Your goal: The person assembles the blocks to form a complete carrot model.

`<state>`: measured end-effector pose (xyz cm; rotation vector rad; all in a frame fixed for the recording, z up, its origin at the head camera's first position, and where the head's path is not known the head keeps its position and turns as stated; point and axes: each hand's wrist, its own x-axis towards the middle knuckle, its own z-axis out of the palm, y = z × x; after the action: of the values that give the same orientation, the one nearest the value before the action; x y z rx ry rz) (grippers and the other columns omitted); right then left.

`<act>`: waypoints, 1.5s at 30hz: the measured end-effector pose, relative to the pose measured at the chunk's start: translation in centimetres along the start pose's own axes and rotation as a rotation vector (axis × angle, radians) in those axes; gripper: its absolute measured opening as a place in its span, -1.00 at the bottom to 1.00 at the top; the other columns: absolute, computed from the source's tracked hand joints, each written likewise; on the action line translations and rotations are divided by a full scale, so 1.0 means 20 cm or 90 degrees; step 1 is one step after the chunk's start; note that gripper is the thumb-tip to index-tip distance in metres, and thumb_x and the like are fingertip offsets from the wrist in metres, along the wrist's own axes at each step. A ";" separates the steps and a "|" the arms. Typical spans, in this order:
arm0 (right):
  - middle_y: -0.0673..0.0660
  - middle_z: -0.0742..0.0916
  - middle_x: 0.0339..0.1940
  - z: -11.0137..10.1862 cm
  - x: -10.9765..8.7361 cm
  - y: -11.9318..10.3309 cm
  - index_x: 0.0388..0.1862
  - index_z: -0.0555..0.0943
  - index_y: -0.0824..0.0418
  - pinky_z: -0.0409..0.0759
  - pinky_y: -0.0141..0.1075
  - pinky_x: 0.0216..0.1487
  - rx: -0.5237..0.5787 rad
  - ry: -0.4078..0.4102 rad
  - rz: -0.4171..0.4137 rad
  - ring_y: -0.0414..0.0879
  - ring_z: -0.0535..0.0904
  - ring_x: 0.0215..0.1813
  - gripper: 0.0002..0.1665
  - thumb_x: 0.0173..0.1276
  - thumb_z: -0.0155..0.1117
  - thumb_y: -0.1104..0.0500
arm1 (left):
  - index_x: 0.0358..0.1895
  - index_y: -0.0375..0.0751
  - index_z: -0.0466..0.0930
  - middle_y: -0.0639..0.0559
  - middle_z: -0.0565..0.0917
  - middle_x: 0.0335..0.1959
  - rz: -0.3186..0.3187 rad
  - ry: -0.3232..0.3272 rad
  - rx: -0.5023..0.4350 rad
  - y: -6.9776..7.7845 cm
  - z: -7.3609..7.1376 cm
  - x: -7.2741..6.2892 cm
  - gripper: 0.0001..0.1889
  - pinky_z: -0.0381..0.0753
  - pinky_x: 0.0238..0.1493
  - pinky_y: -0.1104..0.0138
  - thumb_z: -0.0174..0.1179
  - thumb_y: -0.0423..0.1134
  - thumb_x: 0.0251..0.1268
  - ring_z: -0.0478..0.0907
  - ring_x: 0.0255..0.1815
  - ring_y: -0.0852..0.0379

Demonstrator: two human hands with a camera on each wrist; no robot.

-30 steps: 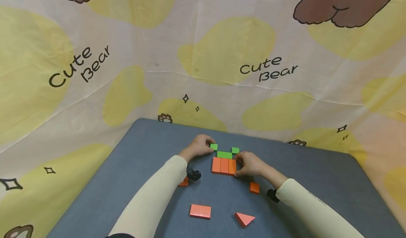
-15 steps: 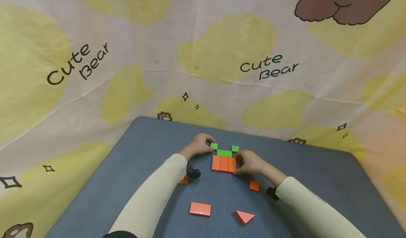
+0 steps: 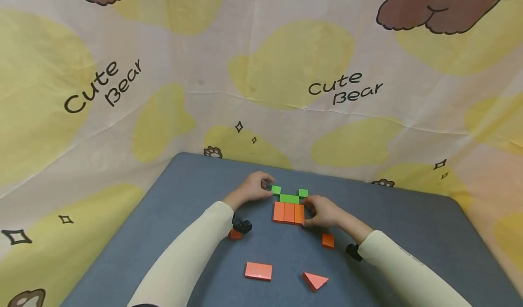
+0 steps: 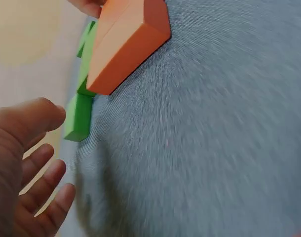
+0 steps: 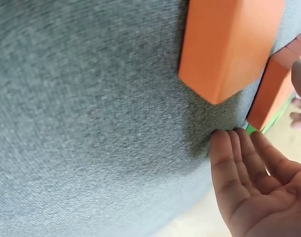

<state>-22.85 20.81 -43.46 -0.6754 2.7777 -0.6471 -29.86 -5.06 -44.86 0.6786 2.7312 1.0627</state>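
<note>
Three orange rectangular blocks (image 3: 288, 212) lie side by side, with a green rectangular block (image 3: 289, 199) behind them. A left green cube (image 3: 276, 190) and a right green cube (image 3: 303, 192) stand at the green block's rear corners. My left hand (image 3: 253, 186) is just left of the left cube; in the left wrist view its fingers (image 4: 54, 173) are spread and the thumb is apart from the cube (image 4: 79, 117). At the right end of the orange row, my right hand (image 3: 324, 212) rests with fairly straight fingers (image 5: 224, 163) against or very near the blocks.
Nearer the person lie a small orange block (image 3: 328, 240), another orange block (image 3: 235, 235) partly behind the left wrist, a pink rectangular block (image 3: 259, 271) and a pink triangular block (image 3: 315, 280). A patterned curtain (image 3: 269, 71) hangs behind the grey table (image 3: 196, 170).
My left hand has let go of the left green cube and drawn slightly to the left. The right hand and the blocks have stayed in place.
</note>
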 end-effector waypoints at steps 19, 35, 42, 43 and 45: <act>0.18 0.68 -0.13 0.02 -0.01 0.01 0.04 0.56 0.31 0.60 -0.08 -0.04 0.020 0.006 0.002 -0.02 0.60 -0.12 -0.40 0.05 0.53 0.11 | -0.01 -0.10 0.65 0.04 0.62 -0.15 0.046 -0.022 0.084 -0.06 -0.14 -0.59 -0.59 0.56 -0.11 0.23 0.38 -0.05 0.06 0.54 -0.14 0.12; 0.18 0.68 -0.18 0.02 0.00 0.01 -0.01 0.56 0.35 0.61 -0.08 -0.06 0.010 0.016 -0.011 -0.01 0.59 -0.16 -0.42 0.02 0.53 0.13 | -0.22 0.02 0.68 0.24 0.56 -0.38 0.074 -0.030 0.135 -0.13 -0.10 -0.73 -0.69 0.48 -0.30 0.43 0.45 -0.14 -0.14 0.44 -0.36 0.30; 0.18 0.68 -0.16 0.02 0.00 0.01 0.01 0.56 0.32 0.60 -0.05 -0.02 0.015 0.010 0.010 -0.01 0.59 -0.13 -0.40 0.00 0.55 0.11 | -0.26 0.01 0.68 0.23 0.53 -0.41 0.038 -0.039 0.164 -0.08 -0.09 -0.68 -0.74 0.43 -0.35 0.40 0.44 -0.12 -0.11 0.40 -0.39 0.28; 0.18 0.68 -0.16 0.02 0.00 0.02 0.01 0.57 0.31 0.60 -0.05 -0.02 0.015 0.009 0.013 -0.01 0.59 -0.13 -0.40 0.00 0.56 0.11 | -0.26 0.02 0.68 0.23 0.54 -0.40 0.035 -0.041 0.166 -0.06 -0.09 -0.67 -0.74 0.44 -0.34 0.39 0.44 -0.11 -0.10 0.40 -0.38 0.27; 0.17 0.68 -0.16 0.02 0.00 0.01 0.01 0.57 0.31 0.60 -0.06 -0.03 0.012 0.008 0.013 -0.01 0.59 -0.13 -0.39 -0.01 0.56 0.10 | -0.24 0.02 0.68 0.24 0.56 -0.38 0.040 -0.044 0.168 -0.03 -0.08 -0.64 -0.73 0.46 -0.32 0.37 0.43 -0.10 -0.08 0.43 -0.37 0.26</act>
<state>-22.82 20.88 -43.92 -0.6407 2.7822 -0.6749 -19.13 -12.25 -44.45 0.8245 2.8340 0.6799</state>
